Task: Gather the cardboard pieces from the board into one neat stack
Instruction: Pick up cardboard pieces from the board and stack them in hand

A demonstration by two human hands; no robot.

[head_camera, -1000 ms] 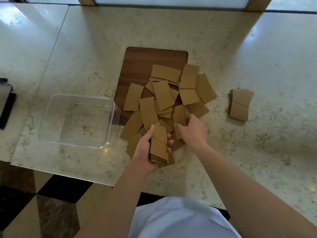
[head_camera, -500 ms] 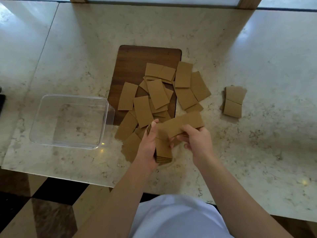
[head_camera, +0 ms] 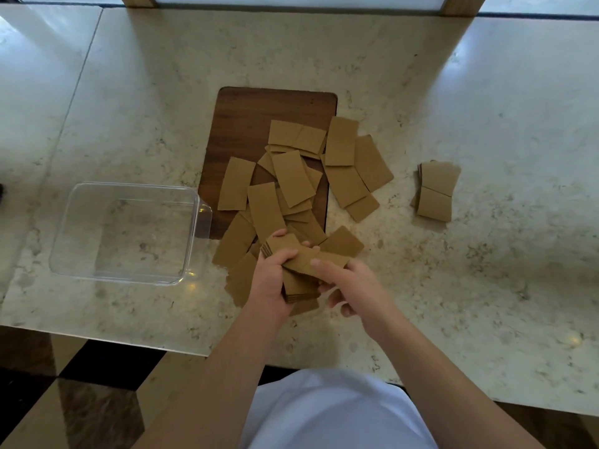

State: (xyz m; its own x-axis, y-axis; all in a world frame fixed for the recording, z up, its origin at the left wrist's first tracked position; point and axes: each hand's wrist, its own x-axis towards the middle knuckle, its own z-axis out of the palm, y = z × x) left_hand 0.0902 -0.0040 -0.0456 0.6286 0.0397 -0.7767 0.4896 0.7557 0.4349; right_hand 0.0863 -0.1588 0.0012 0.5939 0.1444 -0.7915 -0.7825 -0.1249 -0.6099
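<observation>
**One clear tub, one board, scattered cardboard**

The clear tub point(head_camera: 124, 233) on the tabletop point(head_camera: 486, 92) holds nothing. Loose cardboard pieces point(head_camera: 293, 178) overlap across the board point(head_camera: 256, 111). Left hand point(head_camera: 270, 283) grips a stack point(head_camera: 299, 286); right hand point(head_camera: 353, 286) pinches one piece point(head_camera: 319, 262) onto it. A second stack point(head_camera: 436, 189) lies apart.

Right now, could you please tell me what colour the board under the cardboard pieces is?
The board is dark brown with a wood grain, seen in the head view.

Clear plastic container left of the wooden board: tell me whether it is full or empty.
Empty. The clear plastic container stands upright and open-topped, and only the marble countertop shows through its bottom; no cardboard lies inside.
</observation>
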